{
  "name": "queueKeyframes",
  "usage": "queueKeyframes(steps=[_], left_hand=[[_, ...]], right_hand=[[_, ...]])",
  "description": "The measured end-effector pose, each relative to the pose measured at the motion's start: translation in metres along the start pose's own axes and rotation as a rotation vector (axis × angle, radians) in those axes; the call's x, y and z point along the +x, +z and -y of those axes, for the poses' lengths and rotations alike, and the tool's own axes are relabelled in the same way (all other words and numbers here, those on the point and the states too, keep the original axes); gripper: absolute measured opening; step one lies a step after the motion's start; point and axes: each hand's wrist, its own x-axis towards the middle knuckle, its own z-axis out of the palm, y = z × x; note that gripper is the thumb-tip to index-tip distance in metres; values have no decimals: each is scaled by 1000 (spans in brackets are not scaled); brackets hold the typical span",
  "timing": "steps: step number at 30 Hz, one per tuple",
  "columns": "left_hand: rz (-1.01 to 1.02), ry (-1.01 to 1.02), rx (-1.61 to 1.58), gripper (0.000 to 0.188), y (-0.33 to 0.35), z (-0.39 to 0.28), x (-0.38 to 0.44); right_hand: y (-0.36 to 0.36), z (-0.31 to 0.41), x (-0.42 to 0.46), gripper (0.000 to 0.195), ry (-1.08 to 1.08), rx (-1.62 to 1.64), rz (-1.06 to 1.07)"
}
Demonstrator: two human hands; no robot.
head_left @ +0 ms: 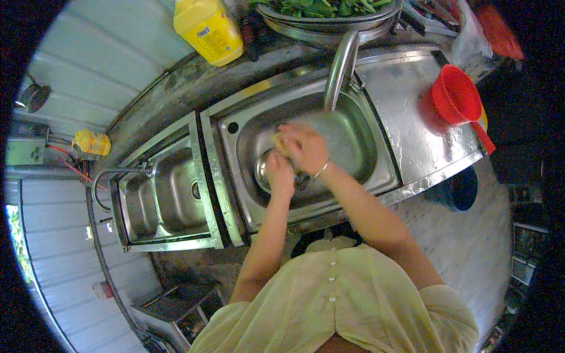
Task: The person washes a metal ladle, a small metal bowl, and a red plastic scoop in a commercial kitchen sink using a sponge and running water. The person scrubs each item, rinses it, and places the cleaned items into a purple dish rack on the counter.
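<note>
Both hands are together over the left part of a stainless steel sink basin (353,154). My left hand (280,170) is at a round, shiny metal piece (261,170) low in the basin; my fingers hide much of it, and whether they grip it I cannot tell. Just above and to the right, my right hand (304,148) is closed around a small yellowish thing (279,142), mostly covered by the fingers. A dark object (302,181) lies below the hands, too blurred to name. The steel faucet (340,73) arches over the basin's back edge.
On the steel drainboard at right stands a red plastic dipper (457,95). A metal basin of green leafy vegetables (326,8) and a yellow jug (209,33) stand behind the sink. At left is a double-bowl sink (176,194) with a curved faucet (99,185). A dark bucket (457,189) stands below right.
</note>
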Motion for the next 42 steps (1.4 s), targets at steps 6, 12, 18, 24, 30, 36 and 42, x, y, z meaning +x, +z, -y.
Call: queueKeyframes(steps=[6,12,18,24,30,36,42], left_hand=[[109,-221,-482,24,-12,-28,-19],[-205,-549,-1169,28,-3,-20,7],[34,-114,-603,31,17,-9,-6],[68,-211,-319,32,13,-24,-29],[-210,-614,-1118,27,9,-32,-1],[-149,-498,-825,22,22,-5,2],[323,8,136,37,20,-25,-25]], right_hand=[[-22,-82,-5,35,637,891,-2],[13,-22,-44,28,237,672,-398],[-4,0,-11,23,-7,158,-46],[-53,-22,8,30,552,802,40],[-22,-53,-38,37,523,971,-178],[5,-9,-32,25,-182,-47,-119],[-33,-101,21,29,562,827,108]])
